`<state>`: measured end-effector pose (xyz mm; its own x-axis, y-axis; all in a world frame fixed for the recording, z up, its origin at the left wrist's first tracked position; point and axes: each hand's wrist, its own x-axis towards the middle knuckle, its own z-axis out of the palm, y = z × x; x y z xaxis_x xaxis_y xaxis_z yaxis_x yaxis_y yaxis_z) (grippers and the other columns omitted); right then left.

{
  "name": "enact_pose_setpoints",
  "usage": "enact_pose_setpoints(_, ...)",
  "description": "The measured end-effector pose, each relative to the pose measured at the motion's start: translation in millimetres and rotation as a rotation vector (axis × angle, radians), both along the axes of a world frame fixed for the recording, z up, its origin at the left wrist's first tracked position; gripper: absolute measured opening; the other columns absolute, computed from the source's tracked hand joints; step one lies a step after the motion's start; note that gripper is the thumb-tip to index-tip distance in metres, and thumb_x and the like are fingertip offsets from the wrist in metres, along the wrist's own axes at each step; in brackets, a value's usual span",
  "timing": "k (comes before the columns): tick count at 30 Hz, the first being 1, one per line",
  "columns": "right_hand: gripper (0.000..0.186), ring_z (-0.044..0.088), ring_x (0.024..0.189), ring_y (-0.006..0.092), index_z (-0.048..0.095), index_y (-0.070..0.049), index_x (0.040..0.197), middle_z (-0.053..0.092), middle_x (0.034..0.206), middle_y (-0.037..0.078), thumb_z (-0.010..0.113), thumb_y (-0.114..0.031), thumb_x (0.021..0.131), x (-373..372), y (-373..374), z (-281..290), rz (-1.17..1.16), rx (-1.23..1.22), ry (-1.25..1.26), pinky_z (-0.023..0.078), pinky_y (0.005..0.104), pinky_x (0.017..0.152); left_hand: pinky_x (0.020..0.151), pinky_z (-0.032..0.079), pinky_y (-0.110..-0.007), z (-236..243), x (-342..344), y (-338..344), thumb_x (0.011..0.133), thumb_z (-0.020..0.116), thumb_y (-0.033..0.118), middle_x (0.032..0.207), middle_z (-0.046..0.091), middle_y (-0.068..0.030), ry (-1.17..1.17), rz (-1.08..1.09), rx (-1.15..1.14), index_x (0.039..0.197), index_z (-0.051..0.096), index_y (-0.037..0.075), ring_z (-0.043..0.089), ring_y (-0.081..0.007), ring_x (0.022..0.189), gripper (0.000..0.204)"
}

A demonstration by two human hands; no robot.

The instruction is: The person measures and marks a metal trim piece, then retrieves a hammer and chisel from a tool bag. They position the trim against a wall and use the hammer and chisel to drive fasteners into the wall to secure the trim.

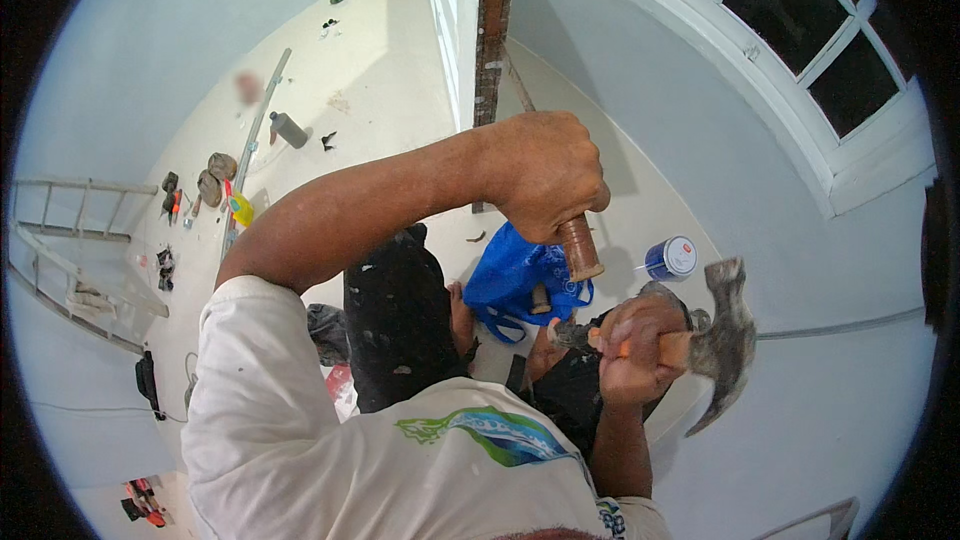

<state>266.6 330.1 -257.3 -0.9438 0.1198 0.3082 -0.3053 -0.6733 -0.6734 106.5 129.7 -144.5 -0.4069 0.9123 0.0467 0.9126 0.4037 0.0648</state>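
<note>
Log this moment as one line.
left hand: grips brown wooden-handled tool | right hand: grips grey steel claw hammer | below: blue fabric bag

— Where does the view sit?

— On the person's head, looking steeply down past the shoulders, with the left hand [545,175] and right hand [635,350] close under the lens.

— Which way does it face?

— Down and forward: the floor [380,90] spreads far beyond the hands, the wall [700,140] rises just right of them.

— Any distortion?

— Fisheye; straight edges bend near the dark rim. It is the only view.
</note>
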Motion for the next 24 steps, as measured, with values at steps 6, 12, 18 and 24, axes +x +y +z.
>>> enact_pose_setpoints(6,0.015,0.053,0.065,0.0203,0.055,-0.007,0.086,0.056,0.082,0.009,0.065,-0.016,0.093,19.6,-5.1,-23.9,-0.036,0.59,0.176,0.046,0.0336,0.059,0.06,0.056,-0.043,-4.6,-1.5,-4.0,0.06,0.088,0.023,0.065,0.068,-0.0083,-0.009,-0.014,0.021,0.071,0.069,0.008,0.074,-0.029,0.066,0.027)
enact_pose_setpoints(12,0.009,0.066,0.074,0.0286,0.065,-0.007,0.089,0.066,0.081,0.01,0.072,-0.009,0.084,24.7,-32.6,-32.1,-0.156,0.922,0.195,0.053,0.0457,0.074,0.058,0.055,-0.043,1.1,-5.0,-6.8,0.061,0.087,0.027,0.064,0.066,-0.0077,-0.007,-0.091,0.089,0.068,0.065,0.009,0.073,-0.0299,0.065,0.029)
enact_pose_setpoints(18,0.01,0.061,0.072,0.0358,0.065,0.0,0.09,0.061,0.08,0.016,0.066,-0.009,0.086,26.3,-33.9,-44.2,-0.206,1.122,0.326,0.05,0.0472,0.068,0.057,0.053,-0.044,-1.7,-6.4,-15.7,0.061,0.086,0.029,0.063,0.063,-0.0076,0.028,-0.113,0.162,0.066,0.063,0.009,0.071,-0.0312,0.064,0.031)
enact_pose_setpoints(24,0.012,0.064,0.074,0.0364,0.066,-0.003,0.09,0.063,0.082,0.016,0.068,-0.015,0.088,29.5,-34.0,-32.4,-0.205,1.292,0.222,0.051,0.0482,0.069,0.06,0.058,-0.04,1.7,-4.6,-15.3,0.062,0.088,0.026,0.069,0.072,-0.009,0.019,-0.059,0.044,0.075,0.074,0.008,0.075,-0.0264,0.068,0.026)
